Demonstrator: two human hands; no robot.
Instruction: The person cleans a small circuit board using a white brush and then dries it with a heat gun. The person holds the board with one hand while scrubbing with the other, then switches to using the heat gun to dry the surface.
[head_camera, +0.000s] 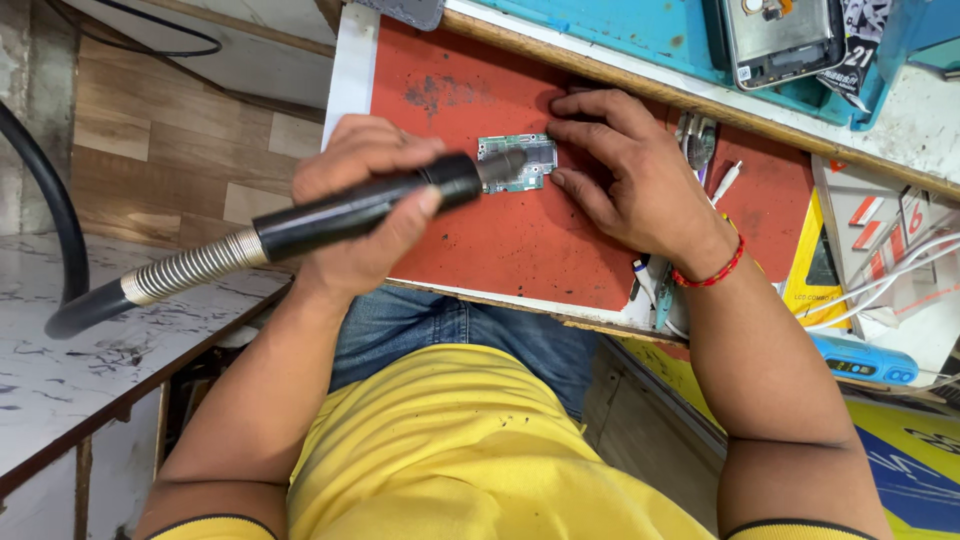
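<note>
Around my work I see a red mat (500, 240) on the bench, with a blue tray (640, 25) beyond its far edge holding an opened phone (780, 40). To the right lie tweezers (698, 140), white cables (900, 270) and a blue tool (865, 360); a marble-topped table (90, 340) stands on the left. Nothing blocks the mat's centre. My left hand (365, 205) is wrapped tight around a black handpiece (350, 212) with a metal-coiled hose (190, 268), its nozzle lying over the left end of a small green board (530, 160). My right hand (630, 170) lies spread and flat on the mat, fingertips (555, 130) pressing the board's right edge, pinning it rather than pinching. The board sits between both hands.
</note>
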